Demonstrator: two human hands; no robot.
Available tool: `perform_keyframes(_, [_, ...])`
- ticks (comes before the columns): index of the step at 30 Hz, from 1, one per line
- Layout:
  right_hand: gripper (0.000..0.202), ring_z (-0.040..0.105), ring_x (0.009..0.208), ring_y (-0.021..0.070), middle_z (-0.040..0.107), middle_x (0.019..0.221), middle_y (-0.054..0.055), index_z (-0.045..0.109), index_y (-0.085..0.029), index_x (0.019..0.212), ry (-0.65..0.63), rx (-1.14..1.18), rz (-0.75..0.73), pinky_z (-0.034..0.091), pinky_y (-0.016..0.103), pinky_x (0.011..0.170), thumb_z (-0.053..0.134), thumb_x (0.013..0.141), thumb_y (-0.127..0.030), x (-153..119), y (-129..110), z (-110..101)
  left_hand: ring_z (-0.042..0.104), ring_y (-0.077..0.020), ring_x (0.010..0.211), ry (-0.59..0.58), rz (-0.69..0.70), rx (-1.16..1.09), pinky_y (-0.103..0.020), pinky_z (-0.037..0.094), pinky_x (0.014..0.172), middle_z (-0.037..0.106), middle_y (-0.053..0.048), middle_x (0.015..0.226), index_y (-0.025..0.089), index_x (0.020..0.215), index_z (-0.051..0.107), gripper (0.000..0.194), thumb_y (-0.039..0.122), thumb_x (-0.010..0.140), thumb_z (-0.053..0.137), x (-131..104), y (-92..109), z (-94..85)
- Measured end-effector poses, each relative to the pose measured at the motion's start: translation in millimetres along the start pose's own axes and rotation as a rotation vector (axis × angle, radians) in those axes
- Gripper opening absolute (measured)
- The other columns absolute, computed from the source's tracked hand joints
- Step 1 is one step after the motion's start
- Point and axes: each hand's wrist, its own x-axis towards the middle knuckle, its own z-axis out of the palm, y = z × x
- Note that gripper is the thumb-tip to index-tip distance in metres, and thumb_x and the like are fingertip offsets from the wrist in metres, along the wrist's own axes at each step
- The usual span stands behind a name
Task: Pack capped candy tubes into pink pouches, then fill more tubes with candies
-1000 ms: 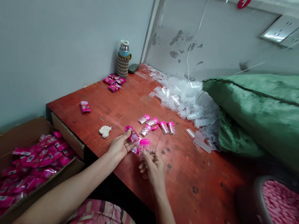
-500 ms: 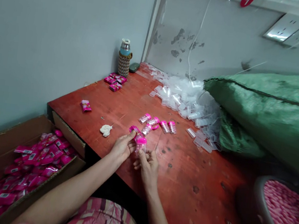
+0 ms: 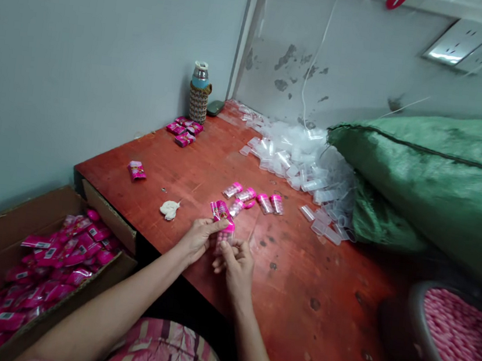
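My left hand (image 3: 202, 238) pinches a small clear container with a pink cap (image 3: 226, 234) near its top, above the front edge of the red table (image 3: 297, 293). Pink pellets show through its clear wall. A printed pink sleeve (image 3: 220, 209) sits at its upper end, beside my left thumb. The fingers of my right hand (image 3: 235, 257) are closed on the container's lower end. Just beyond lie several capped containers (image 3: 246, 194), filled and tipped on their sides, with a loose pink cap (image 3: 250, 204) among them.
Clear empty tubes (image 3: 296, 158) are heaped at the back beside a green sack (image 3: 435, 169). A tub of pink pellets (image 3: 458, 342) stands right, a carton of pink packets (image 3: 55, 263) left. A covered bottle (image 3: 198, 96) and a white lump (image 3: 169, 210) are on the table.
My left thumb has moved right, from the pink sleeve onto the capped end of the container. The sleeve stands more upright above it. My right hand stays at the lower end.
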Motion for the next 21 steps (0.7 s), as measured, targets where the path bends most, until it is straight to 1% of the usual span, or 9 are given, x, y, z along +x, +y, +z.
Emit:
perform_keyframes(3, [0.023, 0.048, 0.034, 0.0057, 0.059, 0.057, -0.004, 0.043, -0.018, 0.077, -0.064, 0.102, 0.045, 0.035, 0.014, 0.029, 0.056, 0.076, -0.037, 2.0, -1.0, -2.2, 0.052, -0.0088, 0.045, -0.044, -0.047, 0.062, -0.02, 0.042, 0.045, 0.059, -0.002, 0.052, 0.008, 0.058, 0.059, 0.021, 0.025, 0.059, 0.072, -0.4, 7.0, -1.8])
perform_keyframes(6, [0.023, 0.048, 0.034, 0.0061, 0.057, 0.053, -0.006, 0.044, -0.018, 0.077, -0.039, -0.013, -0.001, 0.037, 0.014, 0.031, 0.059, 0.074, -0.036, 0.4, -2.5, -1.6, 0.053, -0.0098, 0.046, -0.036, -0.01, 0.101, -0.022, 0.044, 0.049, 0.06, -0.003, 0.053, 0.008, 0.06, 0.06, 0.022, 0.026, 0.058, 0.072, 1.2, 11.7, -2.0])
perform_keyframes(9, [0.022, 0.048, 0.035, 0.0061, 0.055, 0.052, -0.006, 0.046, -0.018, 0.079, -0.009, -0.081, -0.035, 0.038, 0.015, 0.032, 0.059, 0.075, -0.035, -3.2, -2.4, 1.1, 0.051, -0.0091, 0.043, -0.019, 0.037, 0.113, -0.021, 0.041, 0.045, 0.058, -0.002, 0.05, 0.008, 0.059, 0.06, 0.022, 0.026, 0.058, 0.072, 2.3, 12.2, -0.2])
perform_keyframes(13, [0.023, 0.05, 0.037, 0.0061, 0.058, 0.057, -0.005, 0.045, -0.018, 0.079, 0.02, 0.015, -0.023, 0.039, 0.015, 0.032, 0.059, 0.074, -0.036, -4.4, 0.1, 3.4, 0.05, -0.0087, 0.042, -0.081, 0.002, 0.115, -0.02, 0.037, 0.04, 0.061, -0.004, 0.054, 0.007, 0.065, 0.063, 0.023, 0.028, 0.06, 0.071, -0.5, 9.2, 3.6])
perform_keyframes(16, [0.025, 0.051, 0.037, 0.0063, 0.057, 0.057, -0.005, 0.045, -0.018, 0.079, 0.044, 0.038, -0.024, 0.039, 0.015, 0.033, 0.061, 0.072, -0.036, -2.5, 1.3, 3.7, 0.048, -0.0079, 0.041, -0.051, -0.007, 0.124, -0.02, 0.035, 0.038, 0.062, -0.006, 0.057, 0.006, 0.066, 0.063, 0.026, 0.031, 0.06, 0.07, -2.9, 4.8, 5.4])
perform_keyframes(19, [0.025, 0.049, 0.035, 0.006, 0.058, 0.056, -0.005, 0.045, -0.018, 0.079, 0.038, 0.083, -0.006, 0.037, 0.014, 0.031, 0.061, 0.072, -0.037, -0.3, 2.0, 3.9, 0.045, -0.0063, 0.037, 0.009, 0.031, 0.11, -0.019, 0.032, 0.036, 0.057, -0.002, 0.051, 0.008, 0.059, 0.061, 0.025, 0.031, 0.059, 0.071, -3.3, -0.2, 5.6])
perform_keyframes(21, [0.025, 0.049, 0.035, 0.0058, 0.059, 0.057, -0.004, 0.045, -0.018, 0.078, 0.021, 0.13, 0.017, 0.036, 0.014, 0.03, 0.059, 0.074, -0.038, 0.4, 2.6, 3.8, 0.044, -0.0063, 0.036, 0.018, 0.046, 0.099, -0.019, 0.031, 0.034, 0.054, 0.001, 0.047, 0.01, 0.056, 0.059, 0.025, 0.031, 0.059, 0.071, -2.9, -2.6, 5.2])
